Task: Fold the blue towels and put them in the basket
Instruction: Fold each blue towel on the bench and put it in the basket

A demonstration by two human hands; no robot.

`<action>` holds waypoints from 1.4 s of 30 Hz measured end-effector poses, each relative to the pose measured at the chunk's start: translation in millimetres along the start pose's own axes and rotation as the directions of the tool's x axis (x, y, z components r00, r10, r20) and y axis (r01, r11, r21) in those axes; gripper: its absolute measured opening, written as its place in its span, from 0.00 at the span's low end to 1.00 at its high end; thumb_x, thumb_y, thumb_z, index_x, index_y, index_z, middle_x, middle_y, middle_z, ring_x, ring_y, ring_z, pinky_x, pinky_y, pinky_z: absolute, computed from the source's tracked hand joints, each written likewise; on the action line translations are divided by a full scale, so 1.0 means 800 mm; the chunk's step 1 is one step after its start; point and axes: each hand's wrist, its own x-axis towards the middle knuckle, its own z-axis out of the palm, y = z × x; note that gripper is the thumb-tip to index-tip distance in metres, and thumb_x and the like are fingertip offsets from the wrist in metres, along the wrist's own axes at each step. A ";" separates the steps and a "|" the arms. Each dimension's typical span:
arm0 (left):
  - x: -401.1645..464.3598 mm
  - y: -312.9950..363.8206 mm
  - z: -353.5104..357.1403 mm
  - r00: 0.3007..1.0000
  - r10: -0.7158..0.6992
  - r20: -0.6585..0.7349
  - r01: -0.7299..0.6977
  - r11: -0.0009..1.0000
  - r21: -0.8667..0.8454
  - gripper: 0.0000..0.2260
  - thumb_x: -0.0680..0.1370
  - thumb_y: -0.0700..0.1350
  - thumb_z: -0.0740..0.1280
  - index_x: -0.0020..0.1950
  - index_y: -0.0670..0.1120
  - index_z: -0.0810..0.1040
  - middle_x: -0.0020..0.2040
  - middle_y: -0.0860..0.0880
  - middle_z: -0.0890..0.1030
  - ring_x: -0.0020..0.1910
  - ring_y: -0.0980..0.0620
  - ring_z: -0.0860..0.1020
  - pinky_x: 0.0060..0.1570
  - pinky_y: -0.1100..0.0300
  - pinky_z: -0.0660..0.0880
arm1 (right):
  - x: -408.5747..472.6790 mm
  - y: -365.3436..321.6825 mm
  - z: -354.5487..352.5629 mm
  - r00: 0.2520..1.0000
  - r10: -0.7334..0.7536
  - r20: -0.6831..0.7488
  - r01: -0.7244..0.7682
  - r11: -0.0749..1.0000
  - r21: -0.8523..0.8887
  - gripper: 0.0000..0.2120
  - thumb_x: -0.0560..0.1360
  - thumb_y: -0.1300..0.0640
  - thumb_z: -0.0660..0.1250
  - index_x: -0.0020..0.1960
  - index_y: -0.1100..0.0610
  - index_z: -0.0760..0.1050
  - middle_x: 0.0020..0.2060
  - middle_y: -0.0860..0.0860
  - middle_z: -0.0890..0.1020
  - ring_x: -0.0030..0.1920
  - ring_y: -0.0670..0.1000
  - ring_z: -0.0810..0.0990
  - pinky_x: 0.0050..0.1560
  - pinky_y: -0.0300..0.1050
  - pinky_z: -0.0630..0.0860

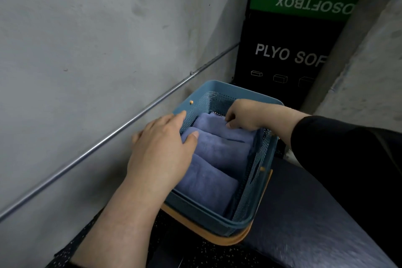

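A blue perforated basket (219, 87) with an orange handle stands on the dark floor by the wall. Three folded blue towels lie in it side by side: the far towel (217, 125), the middle towel (221, 150) and the near towel (208, 183). My left hand (161, 148) lies flat over the basket's left rim, its thumb touching the middle towel. My right hand (243, 114) reaches into the far end with fingers curled down on the far towel's edge. Whether those fingers pinch the cloth or only press on it cannot be told.
A grey concrete wall (87, 39) with a metal pipe (108, 135) runs along the left. Black and green soft boxes (287, 50) stand behind the basket. A dark blue pad (304, 224) lies to the basket's right. A concrete pillar (369, 61) rises at the right.
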 end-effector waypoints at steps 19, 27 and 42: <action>-0.046 0.130 -0.003 0.937 0.272 -0.218 -0.329 0.896 -0.298 0.17 0.82 0.52 0.63 0.70 0.51 0.76 0.67 0.54 0.77 0.67 0.54 0.72 0.65 0.61 0.65 | -0.212 0.025 -0.047 0.678 0.173 -0.715 0.204 0.890 0.408 0.11 0.82 0.50 0.62 0.59 0.50 0.80 0.49 0.43 0.82 0.49 0.40 0.78 0.51 0.34 0.73; -0.163 0.304 0.080 0.820 0.572 -0.014 -0.528 0.746 -0.406 0.15 0.82 0.53 0.63 0.67 0.50 0.78 0.63 0.53 0.79 0.63 0.51 0.75 0.61 0.54 0.71 | -0.448 0.167 0.117 0.610 0.416 -0.675 -0.125 0.891 0.436 0.09 0.80 0.55 0.66 0.57 0.56 0.81 0.57 0.49 0.81 0.59 0.48 0.79 0.62 0.34 0.69; -0.288 0.461 0.250 0.602 0.688 0.405 -0.601 0.724 -0.337 0.17 0.83 0.56 0.60 0.70 0.53 0.75 0.63 0.55 0.78 0.62 0.51 0.76 0.58 0.54 0.74 | -0.699 0.379 0.255 0.277 0.790 -0.547 -0.726 0.545 0.419 0.15 0.75 0.51 0.69 0.61 0.52 0.79 0.60 0.52 0.79 0.59 0.61 0.76 0.55 0.57 0.73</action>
